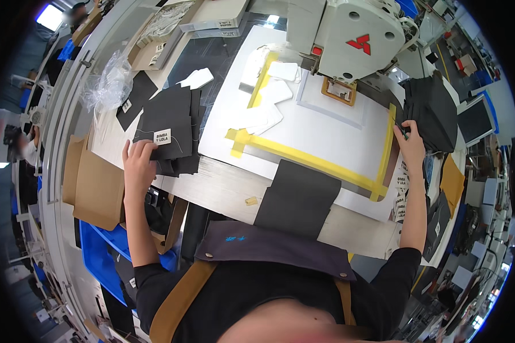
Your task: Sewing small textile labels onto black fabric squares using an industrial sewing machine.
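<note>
Both arms stretch wide: left hand (138,163) lies spread on dark fabric pieces (171,128), right hand's (412,146) grip pinches black stack (432,111).

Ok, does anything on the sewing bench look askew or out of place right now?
Mostly small mess: the black fabric panel hangs over the table's front edge, the black pieces under the left hand lie fanned unevenly, and a small scrap sits loose near the edge. Nothing looks damaged.

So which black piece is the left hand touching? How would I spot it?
Start at the white sewing machine at the top, then go down-left to the messy stack of black fabric pieces beside the white template board. The left hand rests on the top piece, the one with a small white label sewn on it.
</note>
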{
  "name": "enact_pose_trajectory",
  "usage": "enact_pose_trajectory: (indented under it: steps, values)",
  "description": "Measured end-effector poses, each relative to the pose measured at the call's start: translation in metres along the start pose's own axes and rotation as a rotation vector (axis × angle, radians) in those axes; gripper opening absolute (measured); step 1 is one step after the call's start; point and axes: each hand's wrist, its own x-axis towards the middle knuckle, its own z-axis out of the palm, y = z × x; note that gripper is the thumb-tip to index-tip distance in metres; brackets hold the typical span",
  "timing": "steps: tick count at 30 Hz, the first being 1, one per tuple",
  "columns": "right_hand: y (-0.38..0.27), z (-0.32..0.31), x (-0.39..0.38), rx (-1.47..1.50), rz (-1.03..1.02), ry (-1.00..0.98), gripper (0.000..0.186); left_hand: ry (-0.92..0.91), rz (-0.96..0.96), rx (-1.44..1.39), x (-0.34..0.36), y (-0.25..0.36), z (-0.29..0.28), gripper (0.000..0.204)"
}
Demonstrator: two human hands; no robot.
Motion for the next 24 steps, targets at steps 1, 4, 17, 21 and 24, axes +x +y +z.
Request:
enact_pose_trajectory:
  steps: [1,4,17,21,24]
  values:
    - [-0.003,-0.002,-0.002,0.0,-0.006,-0.002,0.036,0.057,0.032,0.038,0.001,0.008,0.004,0.038]
    - [-0.016,-0.006,-0.005,-0.058,0.013,-0.031,0.034,0.14,0.127,0.08,0.007,0.019,0.018,0.032]
    - [-0.019,-0.017,-0.022,-0.136,-0.049,0.024,0.035,0.252,-0.173,-0.232,0.017,-0.011,0.015,0.013]
    - [-0.012,-0.015,-0.025,-0.121,-0.153,0.112,0.041,0.164,0.03,-0.256,0.009,-0.024,0.017,0.021]
    - [-0.004,-0.012,-0.027,-0.167,-0.224,0.143,0.044,0.128,0.232,-0.166,0.018,-0.013,-0.007,0.045]
